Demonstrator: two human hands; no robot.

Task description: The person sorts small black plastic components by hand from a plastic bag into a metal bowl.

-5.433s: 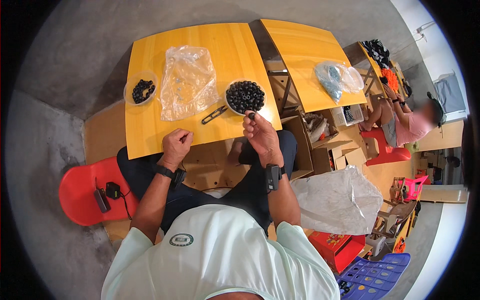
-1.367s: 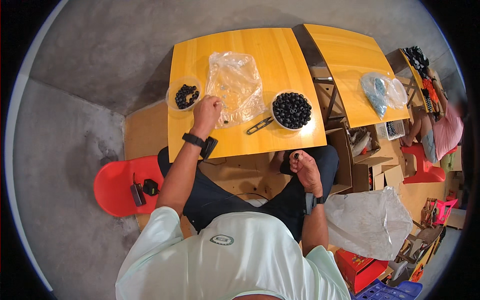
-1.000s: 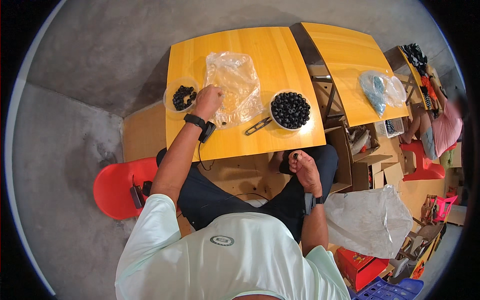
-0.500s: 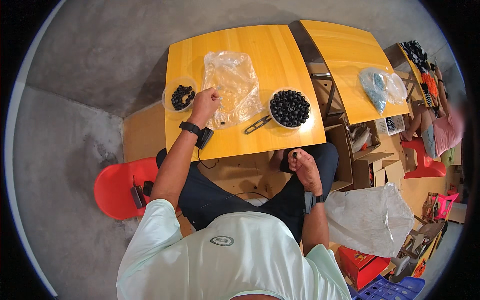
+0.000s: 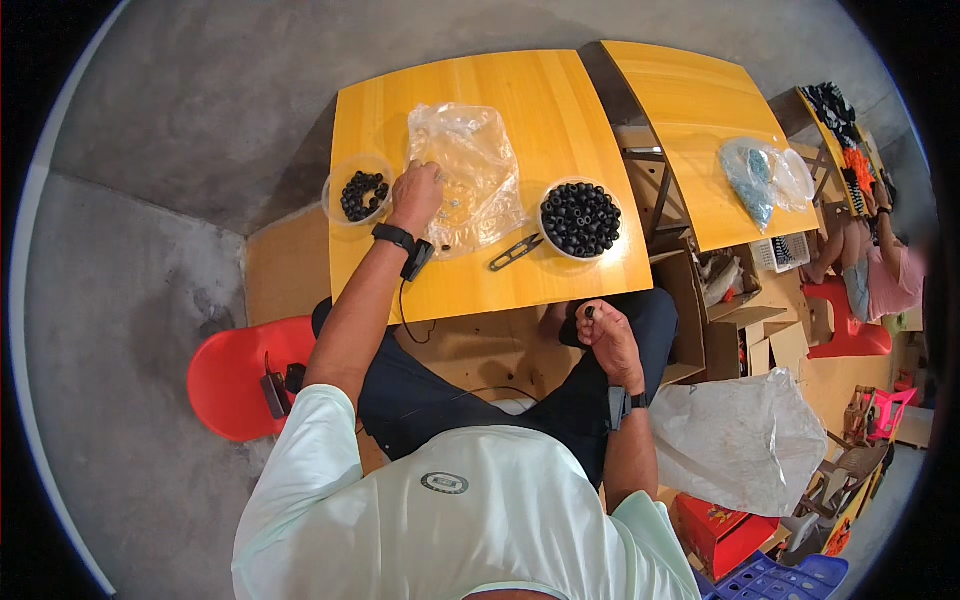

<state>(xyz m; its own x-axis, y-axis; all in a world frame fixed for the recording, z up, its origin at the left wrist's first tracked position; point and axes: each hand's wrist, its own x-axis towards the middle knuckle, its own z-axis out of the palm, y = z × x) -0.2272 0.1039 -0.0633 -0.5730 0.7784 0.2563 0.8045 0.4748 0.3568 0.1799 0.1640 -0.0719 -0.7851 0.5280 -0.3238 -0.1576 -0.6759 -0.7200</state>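
My left hand (image 5: 417, 194) is over the left edge of a clear plastic bag (image 5: 480, 150) on the yellow table. Its fingers are curled together, and whatever may be between them is hidden. Just left of it stands a clear round tub (image 5: 333, 205) with some black cylindrical beads (image 5: 362, 195). Below the table's front edge, above my right thigh, my right hand (image 5: 615, 345) pinches a small black bead (image 5: 589, 312). A fuller white bowl (image 5: 546, 238) of black beads sits at the table's right, with dark thread snips (image 5: 515, 252) beside it. One loose bead (image 5: 446, 248) lies near the bag's lower edge.
A second yellow table (image 5: 680, 100) to the right bears a bag of blue-grey material (image 5: 750, 180). Cardboard boxes (image 5: 735, 345) and a whitish sack (image 5: 740, 440) lie at my right; a red stool (image 5: 235, 380) is at my left. Another person (image 5: 890, 280) sits at far right.
My left hand has shifted slightly up, its fingers now nearer the top left of the bag. My right hand stays nearly still with the bead. The other person's arm has moved.
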